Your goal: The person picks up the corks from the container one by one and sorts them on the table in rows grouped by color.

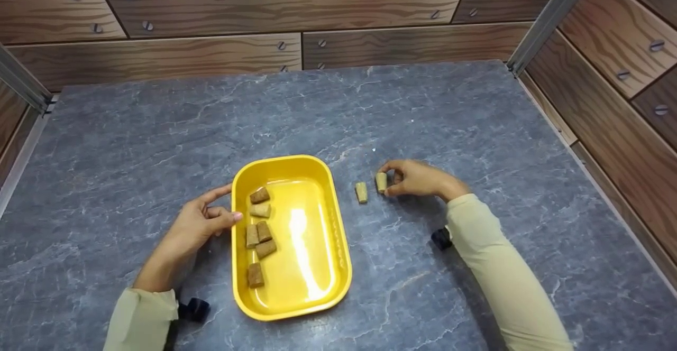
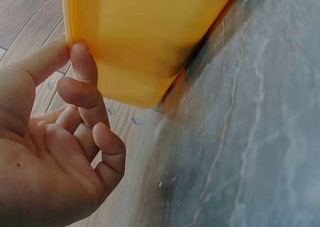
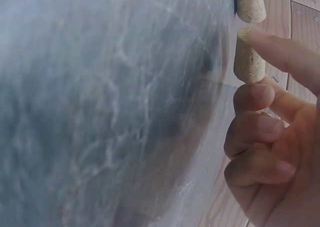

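Note:
My left hand (image 1: 193,224) pinches the left rim of a yellow tray (image 1: 345,256) between thumb and fingers. The left wrist view shows the tray's outer wall (image 2: 145,32) above the curled fingers. Inside the tray, along its left side, lie several tapered corks, among them a dark brown cork (image 1: 256,275) and a paler cork (image 1: 260,210). To the right of the tray, my right hand (image 1: 418,178) holds a light cork (image 3: 249,59) by its ends, between thumb and finger. Another light cork (image 1: 361,192) is on the table between that hand and the tray.
The tabletop (image 1: 449,118) has a grey-blue marbled surface. Wood-patterned panels (image 1: 275,2) close off the back and the sides, with metal posts (image 1: 550,20) at the corners. A black wrist device (image 1: 197,310) sits under the left sleeve, and another black device (image 1: 441,239) under the right.

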### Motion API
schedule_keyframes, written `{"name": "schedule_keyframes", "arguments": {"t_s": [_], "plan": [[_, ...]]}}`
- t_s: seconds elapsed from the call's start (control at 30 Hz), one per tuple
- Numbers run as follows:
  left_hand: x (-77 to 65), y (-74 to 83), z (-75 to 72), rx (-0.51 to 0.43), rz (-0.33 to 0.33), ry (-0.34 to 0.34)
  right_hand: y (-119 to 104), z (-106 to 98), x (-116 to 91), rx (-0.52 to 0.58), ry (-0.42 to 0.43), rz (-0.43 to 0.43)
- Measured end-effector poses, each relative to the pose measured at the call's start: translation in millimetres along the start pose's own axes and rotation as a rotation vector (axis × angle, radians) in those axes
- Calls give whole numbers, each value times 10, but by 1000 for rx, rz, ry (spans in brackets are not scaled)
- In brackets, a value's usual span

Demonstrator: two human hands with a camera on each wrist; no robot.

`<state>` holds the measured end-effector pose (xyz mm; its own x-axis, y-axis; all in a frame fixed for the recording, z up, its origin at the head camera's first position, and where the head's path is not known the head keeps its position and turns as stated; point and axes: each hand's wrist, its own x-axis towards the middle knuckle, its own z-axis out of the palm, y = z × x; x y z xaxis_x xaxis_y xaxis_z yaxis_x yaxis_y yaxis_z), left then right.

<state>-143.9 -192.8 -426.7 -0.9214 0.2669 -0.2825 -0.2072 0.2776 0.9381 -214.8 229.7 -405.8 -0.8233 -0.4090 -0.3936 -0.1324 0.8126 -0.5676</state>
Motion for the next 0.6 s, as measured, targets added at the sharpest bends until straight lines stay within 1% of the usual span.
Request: {"name": "schedule_keyframes", "arguments": {"t_s": [0.17,0.4,0.53,0.6], "plan": [[-2,10,-9,15,-2,-2,0,1,-4,-5,-21,17],[3,8,-4,7,-26,4,14,6,-16,5,-54,41],[2,7,0,0,-18,2,19,13,-24,-1,-53,43],[-2,6,-1,4,-3,0,20,17,-29,-10,-53,41]]}}
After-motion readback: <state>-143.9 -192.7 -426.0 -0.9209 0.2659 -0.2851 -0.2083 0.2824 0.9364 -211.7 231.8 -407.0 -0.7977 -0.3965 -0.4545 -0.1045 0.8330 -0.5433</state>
